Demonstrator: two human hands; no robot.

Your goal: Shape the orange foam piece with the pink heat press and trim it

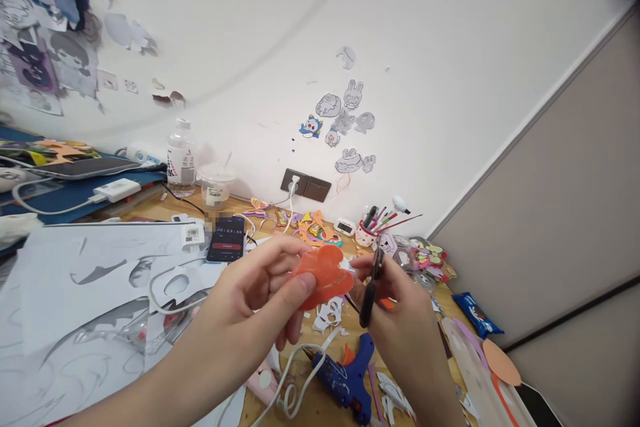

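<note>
My left hand [260, 293] pinches an orange foam cut-out [325, 275] with a lobed edge, thumb below and fingers on top. Right beside it, my right hand [400, 317] grips black scissors [371, 287] whose blades point up beside the cut-out's right edge. Both hands hover above a wooden desk [310, 407]. Under them lie a blue glue gun [345, 377], its white cable [295, 380] and white paper scraps [330, 313].
Large printed paper sheets [80, 280] cover the left. A phone [226, 239], a water bottle [181, 159] and a plastic cup [215, 187] stand behind. A pen cup [367, 230], coloured foam shapes [430, 257] and a wall socket [305, 185] are at the back. Wall on right.
</note>
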